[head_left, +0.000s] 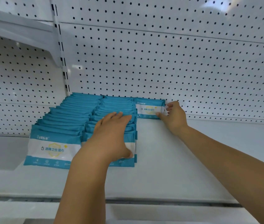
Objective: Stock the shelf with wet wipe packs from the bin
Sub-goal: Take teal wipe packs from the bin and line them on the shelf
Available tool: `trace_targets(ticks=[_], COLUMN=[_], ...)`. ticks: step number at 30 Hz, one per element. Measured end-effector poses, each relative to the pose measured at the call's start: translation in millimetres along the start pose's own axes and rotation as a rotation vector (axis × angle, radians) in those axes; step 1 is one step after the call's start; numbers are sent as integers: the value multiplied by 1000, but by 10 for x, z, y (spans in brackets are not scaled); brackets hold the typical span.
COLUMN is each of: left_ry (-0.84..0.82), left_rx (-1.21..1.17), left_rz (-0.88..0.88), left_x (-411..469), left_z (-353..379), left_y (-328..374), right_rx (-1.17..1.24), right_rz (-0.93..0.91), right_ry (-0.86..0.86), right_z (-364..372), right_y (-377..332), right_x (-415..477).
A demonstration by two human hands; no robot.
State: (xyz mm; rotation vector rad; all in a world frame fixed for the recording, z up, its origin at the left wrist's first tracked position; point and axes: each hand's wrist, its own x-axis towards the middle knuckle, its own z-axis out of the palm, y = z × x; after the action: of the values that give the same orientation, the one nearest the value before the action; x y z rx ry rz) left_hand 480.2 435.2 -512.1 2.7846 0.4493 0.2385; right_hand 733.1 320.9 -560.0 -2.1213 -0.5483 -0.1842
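white pegboard back panel [160, 54] across the whole upper view, dotted with dark holes, split at the left by a slotted upright [61, 50]. below it, pale shelf deck [176, 159], with a grey price rail [160, 202] along the near edge.

on the left part of the deck, blue-and-white wet wipe packs standing on edge and leaning back, one behind another, in two files: left row [66, 117] from near the front up to the panel, second row [116, 105] touching it on the right.

left hand [110, 136] laid over the second row, fingers straight and close together on the pack tops, thumb spread down onto the printed face of the front pack.

lone pack [149, 109] at the back, just right of the second row's far end, upright against the panel, printed face forward.

right hand [173, 117] at the right edge of the lone pack, pinching it: thumb on the lower front corner, fingers curled narrow at the upper edge.
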Motion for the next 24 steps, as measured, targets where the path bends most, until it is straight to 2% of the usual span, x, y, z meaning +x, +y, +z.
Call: trace_targets(ticks=[3,7,11,16,21,24], left_ry=[51,194,298,221,94,21], left_rx=[-47,-156,-168,-89,-205,-195], left_rz=[36,76,169,313,516,659], left_x=[-28,-104,-227,-325,-504,-657], left_z=[34,156,345,519,819,1083], left_y=[141,415,734,1159,1867,2357], right_rx=[-219,-283,-287,-425,-504,-555], right_rz=[3,-128,-170,-170,-53,38], right_ry=[-75,-257,-290,-268,-235,-185], right_z=[-202,-654,-1231,-1951,-2731,-3192], right_y=[-55,-128,-3,365,761,996], right_x=[-218,-644,-1093,-1638,-2178,-2506])
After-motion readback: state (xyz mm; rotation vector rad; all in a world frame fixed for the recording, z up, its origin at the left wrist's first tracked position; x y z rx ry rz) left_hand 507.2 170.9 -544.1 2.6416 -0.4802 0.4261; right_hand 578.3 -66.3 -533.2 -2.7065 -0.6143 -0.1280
